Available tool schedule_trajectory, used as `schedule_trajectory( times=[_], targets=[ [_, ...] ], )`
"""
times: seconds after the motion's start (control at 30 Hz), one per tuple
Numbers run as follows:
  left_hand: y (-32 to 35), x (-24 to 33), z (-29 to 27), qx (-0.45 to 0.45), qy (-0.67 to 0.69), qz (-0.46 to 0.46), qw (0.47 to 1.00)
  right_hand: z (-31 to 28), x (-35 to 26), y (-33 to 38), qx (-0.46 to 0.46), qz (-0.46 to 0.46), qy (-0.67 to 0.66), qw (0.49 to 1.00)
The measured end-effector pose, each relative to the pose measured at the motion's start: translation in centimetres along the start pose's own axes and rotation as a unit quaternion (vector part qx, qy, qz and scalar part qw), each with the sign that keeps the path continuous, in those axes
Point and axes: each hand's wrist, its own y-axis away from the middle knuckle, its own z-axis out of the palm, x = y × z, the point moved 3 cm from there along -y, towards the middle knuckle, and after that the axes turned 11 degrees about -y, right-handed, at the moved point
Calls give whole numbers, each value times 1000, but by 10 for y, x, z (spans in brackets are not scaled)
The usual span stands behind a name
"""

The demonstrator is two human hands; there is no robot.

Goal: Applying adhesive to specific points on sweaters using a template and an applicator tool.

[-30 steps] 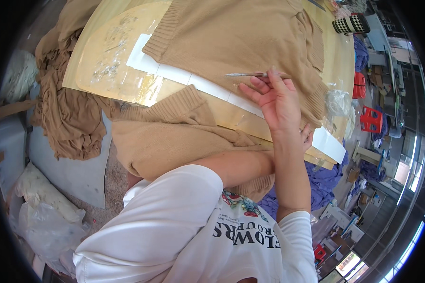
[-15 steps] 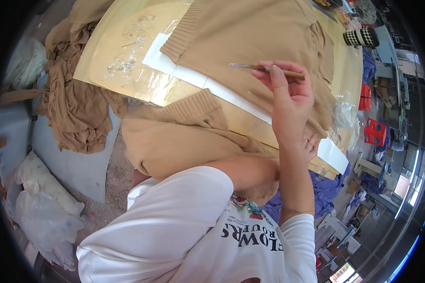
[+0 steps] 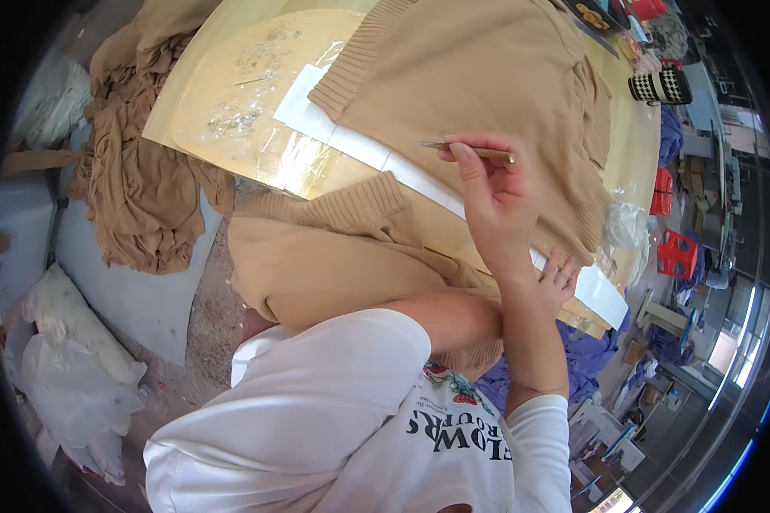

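My right hand (image 3: 500,192) is closed in a pinch around a slim tool with a brown handle and a thin pale tip (image 3: 475,152); its exact kind is too small to make out. The tool hovers over a tan knitted sweater (image 3: 470,77) with ribbed edges, spread on the table, its tip pointing left. Crossing beneath the right forearm, my left arm ends in my left hand (image 3: 559,278), fingers stretched out at the sweater's near right edge. From under that edge shows a long white strip (image 3: 364,150). Another tan knitted piece (image 3: 334,248) lies across my lap.
The yellowish table (image 3: 192,111) has a clear plastic cover with small bits scattered on it. A heap of brown knitwear (image 3: 145,205) hangs at the left. A checked black-and-white case (image 3: 659,87), crumpled clear plastic (image 3: 626,225) and red stools (image 3: 678,254) are at the right.
My right hand has moved left and a little nearer to me with the tool still in it. My left hand has shifted slightly along the sweater's edge. The view has tilted a little.
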Motion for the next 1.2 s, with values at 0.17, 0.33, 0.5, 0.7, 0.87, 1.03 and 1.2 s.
schedule_trajectory(
  times=[0.17, 0.33, 0.5, 0.7, 0.87, 1.03, 1.2],
  targets=[
    [3, -7, -8, -31, -33, 55, 997, 13, 12, -6, -29, -5, 99, 995],
    [-11, 15, 31, -2, 28, -48, 998, 15, 7, -22, -55, 14, 132, 990],
    [-23, -17, -6, -5, 107, -15, 994, -69, -71, -22, 184, -160, 102, 964],
    [-92, -245, -44, 190, -286, -130, 930, -256, -78, 29, 346, -152, 311, 872],
    [-69, -452, -28, -114, -34, -304, 945, -302, -34, 47, 230, -31, 586, 776],
    [-62, -471, -78, 77, 371, -432, 818, -131, -77, 46, 16, 0, 392, 920],
    [32, -475, -267, 234, 671, -355, 608, -5, -36, 61, -243, -107, 306, 914]
  ],
)
